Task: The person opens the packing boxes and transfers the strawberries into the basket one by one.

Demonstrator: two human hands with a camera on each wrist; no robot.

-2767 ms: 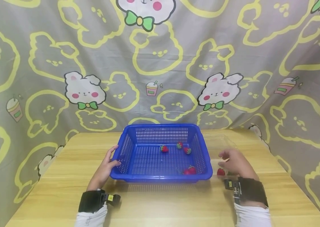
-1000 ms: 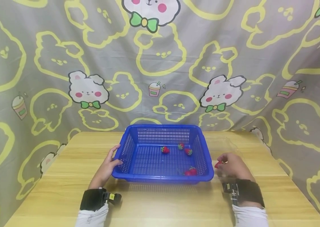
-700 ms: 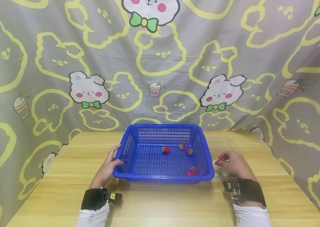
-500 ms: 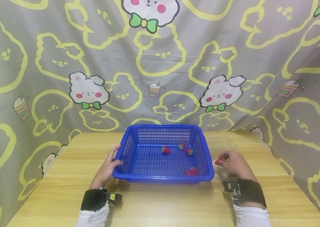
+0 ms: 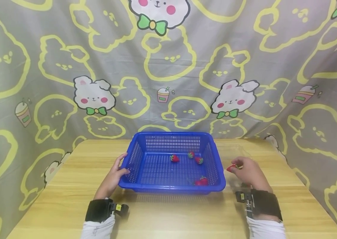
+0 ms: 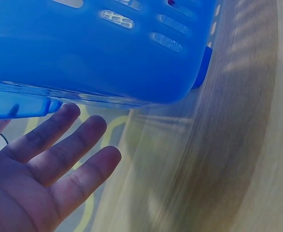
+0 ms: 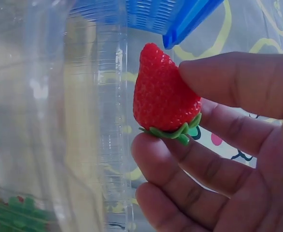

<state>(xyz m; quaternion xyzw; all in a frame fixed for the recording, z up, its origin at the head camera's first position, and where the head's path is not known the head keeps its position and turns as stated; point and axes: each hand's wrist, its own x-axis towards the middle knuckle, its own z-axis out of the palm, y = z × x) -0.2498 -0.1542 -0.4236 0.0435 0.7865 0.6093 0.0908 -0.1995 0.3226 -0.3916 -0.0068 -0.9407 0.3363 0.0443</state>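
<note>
My right hand [image 5: 249,173] pinches a red strawberry [image 7: 163,92] by its sides, with its green leaves toward the palm. That hand is just right of the blue basket [image 5: 171,188], over a clear plastic box [image 7: 115,96]. Leaves of another strawberry [image 7: 21,215] show low in the box in the right wrist view. At the basket's left side, my left hand [image 5: 110,177] rests its thumb and index finger on the rim. Its other fingers [image 6: 78,181] reach out straight below the rim. Inside the basket lie several strawberries [image 5: 174,158], spread at the back and front right.
The basket stands on a wooden table [image 5: 168,215]. A grey curtain [image 5: 180,49] with cartoon prints hangs close behind the table and along both sides. Both wrists wear black camera straps [image 5: 98,210].
My right hand was loosely spread near a strawberry right of the basket; it now pinches a strawberry and has raised it slightly. The left hand stays at the rim.
</note>
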